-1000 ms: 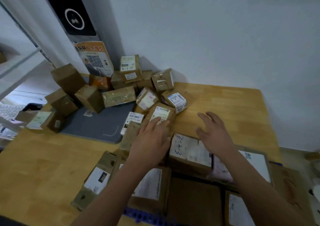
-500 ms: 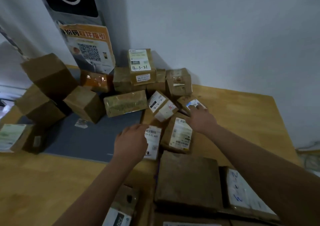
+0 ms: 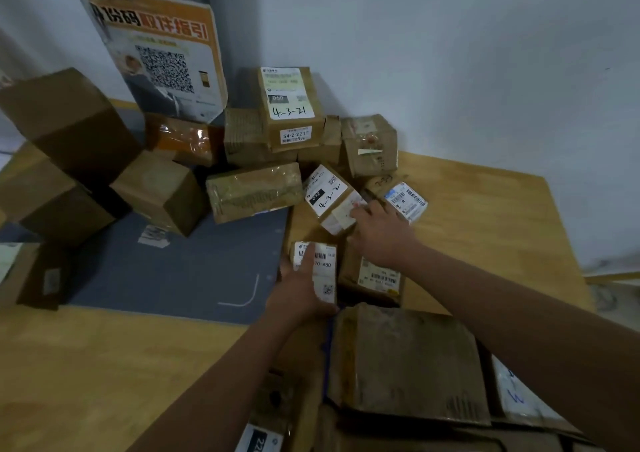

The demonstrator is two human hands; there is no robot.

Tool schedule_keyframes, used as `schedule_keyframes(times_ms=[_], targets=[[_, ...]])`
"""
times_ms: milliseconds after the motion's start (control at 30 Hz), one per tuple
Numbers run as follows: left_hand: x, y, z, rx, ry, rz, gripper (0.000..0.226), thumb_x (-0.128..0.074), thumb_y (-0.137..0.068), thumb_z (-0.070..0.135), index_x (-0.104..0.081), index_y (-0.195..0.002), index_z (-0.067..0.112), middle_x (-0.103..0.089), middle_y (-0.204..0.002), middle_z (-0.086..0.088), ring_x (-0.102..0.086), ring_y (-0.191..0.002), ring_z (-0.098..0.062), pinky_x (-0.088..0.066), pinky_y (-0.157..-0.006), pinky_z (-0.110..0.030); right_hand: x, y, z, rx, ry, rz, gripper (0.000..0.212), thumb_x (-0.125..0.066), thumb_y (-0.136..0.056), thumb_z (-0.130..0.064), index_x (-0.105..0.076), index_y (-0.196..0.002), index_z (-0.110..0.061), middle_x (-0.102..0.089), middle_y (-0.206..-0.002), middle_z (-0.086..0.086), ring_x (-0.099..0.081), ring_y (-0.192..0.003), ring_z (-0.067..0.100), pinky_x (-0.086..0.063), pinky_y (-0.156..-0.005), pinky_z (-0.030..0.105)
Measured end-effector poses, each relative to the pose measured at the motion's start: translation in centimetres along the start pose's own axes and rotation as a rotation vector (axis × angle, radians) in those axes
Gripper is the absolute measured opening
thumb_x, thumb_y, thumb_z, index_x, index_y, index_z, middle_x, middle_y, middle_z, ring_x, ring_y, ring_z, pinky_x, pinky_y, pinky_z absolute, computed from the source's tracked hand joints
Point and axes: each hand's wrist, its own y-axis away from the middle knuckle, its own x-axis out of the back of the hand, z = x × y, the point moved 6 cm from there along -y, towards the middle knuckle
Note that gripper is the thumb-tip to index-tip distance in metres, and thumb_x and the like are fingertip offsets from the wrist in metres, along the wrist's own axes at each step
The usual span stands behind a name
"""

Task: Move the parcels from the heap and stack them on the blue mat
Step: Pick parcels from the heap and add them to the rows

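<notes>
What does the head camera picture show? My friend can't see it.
A person's left hand grips a small labelled parcel beside a blue mat, while the right hand reaches into a heap of cardboard parcels on a wooden table.

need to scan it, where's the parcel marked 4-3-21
In the head view, the parcel marked 4-3-21 stands at the back of the heap by the wall, right of the QR-code poster.

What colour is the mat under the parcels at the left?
Dull blue-grey mat, best seen in the head view.
</notes>
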Motion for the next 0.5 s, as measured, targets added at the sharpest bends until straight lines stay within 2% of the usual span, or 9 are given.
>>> schedule_keyframes(times_ms=[133,300,400,500], targets=[[0.3,0.4,0.1,0.071,0.043,0.086,0.127,-0.08,-0.062,0.056,0.015,-0.147,0.048,0.012,-0.156,-0.004,-0.032,-0.135,-0.041,-0.044,-0.1,-0.052,0.1,0.8,-0.3,-0.003,-0.039,-0.044,0.056,-0.048,-0.095,-0.045,-0.035,-0.144,-0.023,-0.032,-0.147,0.01,-0.032,-0.134,0.034,-0.034,-0.105,0.051],[1.4,1.1,0.2,0.107,0.018,0.21,0.111,-0.073,-0.068,0.061,0.002,-0.149,0.047,-0.006,-0.156,-0.005,-0.045,-0.125,-0.038,-0.048,-0.092,-0.049,0.5,1.8,-0.2,-0.007,-0.102,-0.084,0.055,-0.049,-0.095,-0.043,-0.035,-0.144,-0.023,-0.03,-0.148,0.01,-0.029,-0.134,0.035,-0.036,-0.106,0.052],[2.1,2.0,0.7,0.12,0.043,0.283,0.113,-0.074,-0.066,0.055,0.0,-0.151,0.041,-0.023,-0.152,-0.008,-0.052,-0.119,-0.035,-0.049,-0.087,-0.047,1.5,2.7,-0.3,-0.005,-0.159,-0.057,0.056,-0.051,-0.095,-0.042,-0.036,-0.145,-0.023,-0.032,-0.146,0.011,-0.03,-0.135,0.035,-0.035,-0.107,0.05],[3.9,3.4,1.9,0.098,0.039,0.369,0.108,-0.071,-0.067,0.053,-0.005,-0.151,0.039,-0.027,-0.148,-0.006,-0.056,-0.111,-0.033,-0.046,-0.079,-0.041,2.6,3.5,-0.5,0.003,-0.22,-0.016,0.054,-0.049,-0.094,-0.043,-0.038,-0.143,-0.023,-0.037,-0.143,0.011,-0.032,-0.133,0.037,-0.035,-0.107,0.051]])
